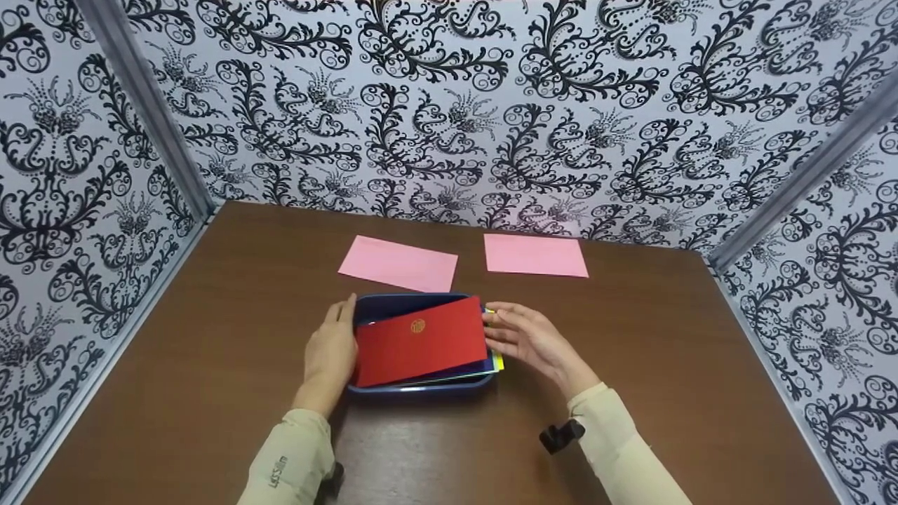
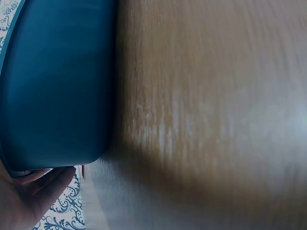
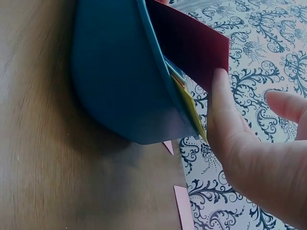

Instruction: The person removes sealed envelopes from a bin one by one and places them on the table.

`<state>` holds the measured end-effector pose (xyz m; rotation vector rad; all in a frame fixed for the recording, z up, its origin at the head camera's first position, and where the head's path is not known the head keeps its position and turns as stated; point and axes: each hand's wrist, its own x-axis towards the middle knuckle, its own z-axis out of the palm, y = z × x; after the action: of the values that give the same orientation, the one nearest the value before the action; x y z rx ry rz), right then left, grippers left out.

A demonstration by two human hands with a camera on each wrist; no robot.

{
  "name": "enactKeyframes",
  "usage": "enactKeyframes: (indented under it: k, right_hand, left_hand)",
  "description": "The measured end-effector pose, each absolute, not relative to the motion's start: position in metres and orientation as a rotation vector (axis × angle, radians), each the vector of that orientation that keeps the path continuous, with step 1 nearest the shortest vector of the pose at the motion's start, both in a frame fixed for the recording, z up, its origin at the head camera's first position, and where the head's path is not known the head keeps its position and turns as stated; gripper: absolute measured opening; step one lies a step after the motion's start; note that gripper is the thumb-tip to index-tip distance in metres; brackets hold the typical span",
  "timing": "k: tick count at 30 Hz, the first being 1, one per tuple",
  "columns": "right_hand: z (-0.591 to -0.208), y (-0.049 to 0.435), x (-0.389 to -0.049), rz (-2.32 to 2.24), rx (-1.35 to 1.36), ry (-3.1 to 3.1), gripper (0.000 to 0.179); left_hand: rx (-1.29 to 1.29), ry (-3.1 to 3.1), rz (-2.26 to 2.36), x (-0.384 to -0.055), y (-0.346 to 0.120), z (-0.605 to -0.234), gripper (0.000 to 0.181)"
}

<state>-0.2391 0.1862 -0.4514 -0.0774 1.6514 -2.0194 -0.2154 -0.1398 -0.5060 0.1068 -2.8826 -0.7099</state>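
A blue plastic bin (image 1: 421, 390) sits on the table with a red envelope (image 1: 421, 342) lying slanted across its top, a small gold emblem on it. My left hand (image 1: 331, 351) rests along the bin's left end, fingers extended; in the left wrist view its fingers (image 2: 53, 189) lie against the outer wall below the rim. My right hand (image 1: 530, 342) is at the bin's right end. In the right wrist view an extended finger (image 3: 221, 96) touches the red envelope's edge, with the thumb apart. Yellow and pale papers (image 1: 499, 360) stick out under the envelope there.
Two pink envelopes (image 1: 400, 264) lie flat behind the bin, the other pink envelope (image 1: 536, 254) further right. The brown table (image 1: 238, 315) is bounded by patterned walls (image 1: 449, 126) at the back and both sides.
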Motion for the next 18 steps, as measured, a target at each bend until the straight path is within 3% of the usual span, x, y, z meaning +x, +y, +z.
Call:
enactKeyframes:
  k: [18]
  right_hand:
    - [-0.4546, 0.1813, -0.2371, -1.999, -0.101, 1.631, 0.048]
  left_hand:
    - [0.109, -2.887, -0.735, -0.216, -0.1397, -0.5068, 0.062]
